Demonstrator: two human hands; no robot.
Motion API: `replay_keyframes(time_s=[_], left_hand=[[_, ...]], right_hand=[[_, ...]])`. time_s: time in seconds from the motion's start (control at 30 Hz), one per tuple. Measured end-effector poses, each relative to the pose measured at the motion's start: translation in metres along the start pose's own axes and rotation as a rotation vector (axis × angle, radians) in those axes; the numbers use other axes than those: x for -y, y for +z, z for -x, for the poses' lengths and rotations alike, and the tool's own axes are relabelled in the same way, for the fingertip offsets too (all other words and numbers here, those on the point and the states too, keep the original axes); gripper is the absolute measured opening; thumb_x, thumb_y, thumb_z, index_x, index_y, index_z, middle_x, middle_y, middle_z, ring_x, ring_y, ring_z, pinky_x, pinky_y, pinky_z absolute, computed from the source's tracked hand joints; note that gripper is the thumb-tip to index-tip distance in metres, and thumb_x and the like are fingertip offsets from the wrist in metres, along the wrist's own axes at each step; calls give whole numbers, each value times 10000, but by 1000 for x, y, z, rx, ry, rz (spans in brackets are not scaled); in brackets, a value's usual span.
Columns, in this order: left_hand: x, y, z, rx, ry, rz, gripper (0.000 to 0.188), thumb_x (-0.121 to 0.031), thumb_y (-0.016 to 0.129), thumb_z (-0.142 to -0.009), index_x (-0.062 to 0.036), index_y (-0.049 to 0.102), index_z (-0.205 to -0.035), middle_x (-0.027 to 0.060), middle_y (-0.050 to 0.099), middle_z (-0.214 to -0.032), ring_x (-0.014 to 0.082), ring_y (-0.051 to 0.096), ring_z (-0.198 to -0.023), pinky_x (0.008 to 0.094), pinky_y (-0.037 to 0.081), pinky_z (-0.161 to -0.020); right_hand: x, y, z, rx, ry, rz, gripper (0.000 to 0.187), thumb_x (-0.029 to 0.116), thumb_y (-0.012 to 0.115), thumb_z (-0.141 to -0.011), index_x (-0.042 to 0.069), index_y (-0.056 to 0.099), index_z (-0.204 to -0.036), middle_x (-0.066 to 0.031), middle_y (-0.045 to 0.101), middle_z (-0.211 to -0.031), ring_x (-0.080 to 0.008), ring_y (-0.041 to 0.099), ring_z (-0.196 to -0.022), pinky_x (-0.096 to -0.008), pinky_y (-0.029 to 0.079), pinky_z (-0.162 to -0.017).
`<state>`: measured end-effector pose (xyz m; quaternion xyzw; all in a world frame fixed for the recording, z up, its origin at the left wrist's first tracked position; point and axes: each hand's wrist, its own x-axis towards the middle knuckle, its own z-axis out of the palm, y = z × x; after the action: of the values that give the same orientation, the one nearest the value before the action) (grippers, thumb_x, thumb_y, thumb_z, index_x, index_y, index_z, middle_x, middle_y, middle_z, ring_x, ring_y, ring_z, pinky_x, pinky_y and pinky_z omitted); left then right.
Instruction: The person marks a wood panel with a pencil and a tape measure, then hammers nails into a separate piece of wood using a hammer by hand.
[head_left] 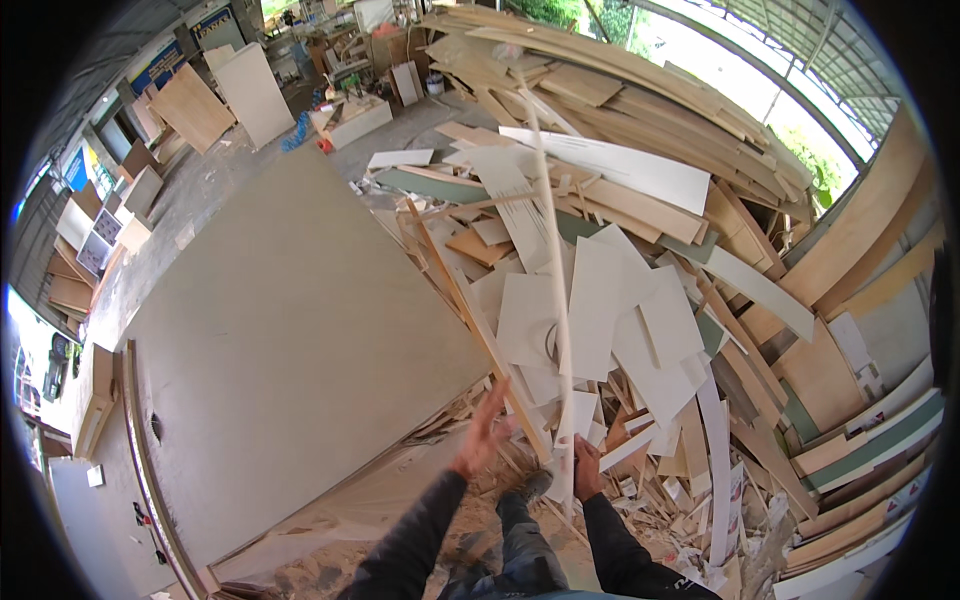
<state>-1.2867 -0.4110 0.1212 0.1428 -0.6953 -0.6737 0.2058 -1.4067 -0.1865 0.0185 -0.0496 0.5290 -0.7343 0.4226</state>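
My right hand is closed around the near end of a long, thin, pale wooden strip. The strip stretches away from me over a heap of offcuts. To its left, my left hand has its fingers stretched out beside a brown wooden strip; whether they touch it I cannot tell. That brown strip slants along the right edge of a large grey-beige board, which lies flat on my left. White board offcuts are jumbled under and around the pale strip.
Long planks and sheets are stacked behind the heap. More boards lie along the right side. A wooden rail runs along the large board's left side. Scrap pieces surround my shoe. Panels stand at the far left.
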Motion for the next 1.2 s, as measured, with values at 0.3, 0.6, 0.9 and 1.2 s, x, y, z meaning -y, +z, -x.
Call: replay_keyframes(time_s=[0.3, 0.6, 0.9, 1.2], left_hand=[[-101, 25, 272, 108, 77, -466, 959, -546, 709, -805, -151, 245, -1545, 199, 58, -1613, 409, 105, -1480, 593, 149, -1140], [-93, -19, 476, -968, -217, -267, 254, -138, 628, -934, 23, 591, -1127, 119, 674, -1024, 178, 618, -862, 295, 485, -790], [-81, -53, 585, -1680, 101, 368, 230, -130, 580, -981, -15, 562, -1180, 58, 648, -1068, 144, 613, -925, 315, 503, -811], [-47, -83, 683, -2127, 108, 562, 351, -66, 486, -987, 42, 474, -1320, 140, 611, -1162, 273, 607, -1030, 402, 475, -937]], right_hand=[[-53, 168, 127, 650, 513, -687, 644, 465, 435, -983, -61, 399, -1354, -41, 562, -786, -167, 494, -687, -306, 388, -718], [-186, 321, 246, 59, -26, 401, 447, 361, 518, -1009, -3, 592, -760, -29, 563, -662, -119, 490, -623, -314, 394, -546], [-231, 364, 287, 520, 186, 493, 347, 321, 567, -939, 4, 611, -807, -55, 581, -673, -139, 585, -618, -291, 447, -521], [-173, 286, -33, 4, -18, 231, 288, 428, 589, -900, 144, 558, -872, 14, 484, -697, -120, 460, -567, -285, 391, -494]])
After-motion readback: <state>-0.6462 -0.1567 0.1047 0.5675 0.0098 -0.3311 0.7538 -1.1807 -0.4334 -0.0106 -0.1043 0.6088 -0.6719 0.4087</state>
